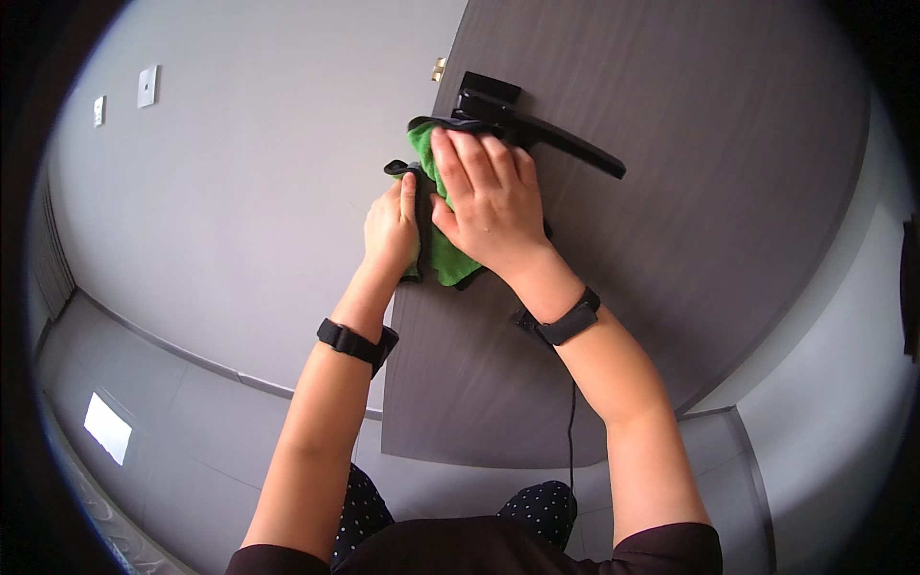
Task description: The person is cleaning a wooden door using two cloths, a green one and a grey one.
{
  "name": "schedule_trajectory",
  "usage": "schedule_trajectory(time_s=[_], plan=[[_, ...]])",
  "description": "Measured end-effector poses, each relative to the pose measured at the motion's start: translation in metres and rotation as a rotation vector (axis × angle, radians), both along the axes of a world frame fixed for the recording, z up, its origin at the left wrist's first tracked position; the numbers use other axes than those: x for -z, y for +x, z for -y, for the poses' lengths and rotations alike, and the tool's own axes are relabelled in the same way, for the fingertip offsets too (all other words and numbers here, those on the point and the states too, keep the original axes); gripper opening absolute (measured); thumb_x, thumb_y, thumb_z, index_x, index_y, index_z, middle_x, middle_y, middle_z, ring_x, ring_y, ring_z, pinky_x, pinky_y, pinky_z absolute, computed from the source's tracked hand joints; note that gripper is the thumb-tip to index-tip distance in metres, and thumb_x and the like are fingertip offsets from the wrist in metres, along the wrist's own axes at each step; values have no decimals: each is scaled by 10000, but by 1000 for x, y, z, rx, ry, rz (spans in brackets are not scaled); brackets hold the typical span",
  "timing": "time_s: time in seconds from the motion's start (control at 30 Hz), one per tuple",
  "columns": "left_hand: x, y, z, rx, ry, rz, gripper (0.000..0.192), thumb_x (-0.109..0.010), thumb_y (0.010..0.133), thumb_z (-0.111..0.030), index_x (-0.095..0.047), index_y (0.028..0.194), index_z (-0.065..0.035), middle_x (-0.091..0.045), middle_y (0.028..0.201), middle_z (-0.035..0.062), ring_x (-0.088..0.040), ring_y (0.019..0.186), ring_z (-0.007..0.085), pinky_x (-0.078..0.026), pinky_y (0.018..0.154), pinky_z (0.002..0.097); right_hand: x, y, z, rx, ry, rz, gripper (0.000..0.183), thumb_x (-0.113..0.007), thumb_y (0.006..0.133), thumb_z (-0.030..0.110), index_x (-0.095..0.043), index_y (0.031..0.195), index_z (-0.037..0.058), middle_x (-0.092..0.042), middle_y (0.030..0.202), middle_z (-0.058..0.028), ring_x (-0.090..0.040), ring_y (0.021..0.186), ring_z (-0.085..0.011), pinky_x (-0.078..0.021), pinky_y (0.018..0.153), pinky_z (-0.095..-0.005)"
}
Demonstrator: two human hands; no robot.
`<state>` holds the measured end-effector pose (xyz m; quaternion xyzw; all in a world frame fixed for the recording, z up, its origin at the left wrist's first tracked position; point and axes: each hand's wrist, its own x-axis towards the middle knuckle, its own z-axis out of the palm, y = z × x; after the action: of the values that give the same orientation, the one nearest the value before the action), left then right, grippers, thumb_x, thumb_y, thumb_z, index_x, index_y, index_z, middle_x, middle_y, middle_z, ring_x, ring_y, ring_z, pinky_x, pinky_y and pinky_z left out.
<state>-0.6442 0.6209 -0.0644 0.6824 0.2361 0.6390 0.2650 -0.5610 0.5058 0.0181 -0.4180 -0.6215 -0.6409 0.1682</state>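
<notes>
My right hand (487,194) lies spread over a green cloth with dark edging (451,260), pressing it to the dark wood-grain door (632,266) just below the black lever handle (568,141). The fingertips are close to the base of the handle. At the door's free edge, my left hand (392,224) is closed on green and dark cloth, its thumb pointing up along the edge. Whether both hands hold one cloth or two cannot be told. The fingers of my left hand are partly hidden.
A brass-coloured latch (438,70) shows on the door's edge. A pale wall (251,180) with a switch plate (148,86) and a smaller plate (99,111) stands to the left. A thin black cable (572,431) hangs from my right wristband (569,321). Glossy tiles (194,424) cover the floor.
</notes>
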Motion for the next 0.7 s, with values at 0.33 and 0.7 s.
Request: schedule_trajectory(time_s=[0.33,0.7], plan=[[1,-3,3,-60,3,-85,585,-234,993,-491,-559,880,-18,-605,798,254,-559,823,455,-421,709,524,63,38,34,5,-86,-12,408,-545,822,207,-567,1209,81,-528,1173,-69,-475,1052,-237,-388,889,-406],[5,2,-1,-20,6,4,525,-280,994,-460,-561,893,-28,-612,811,238,-562,838,446,-426,722,518,19,-9,17,-441,-160,40,119,-599,765,85,-627,868,33,-606,1041,-108,-574,872,-255,-486,733,-354]])
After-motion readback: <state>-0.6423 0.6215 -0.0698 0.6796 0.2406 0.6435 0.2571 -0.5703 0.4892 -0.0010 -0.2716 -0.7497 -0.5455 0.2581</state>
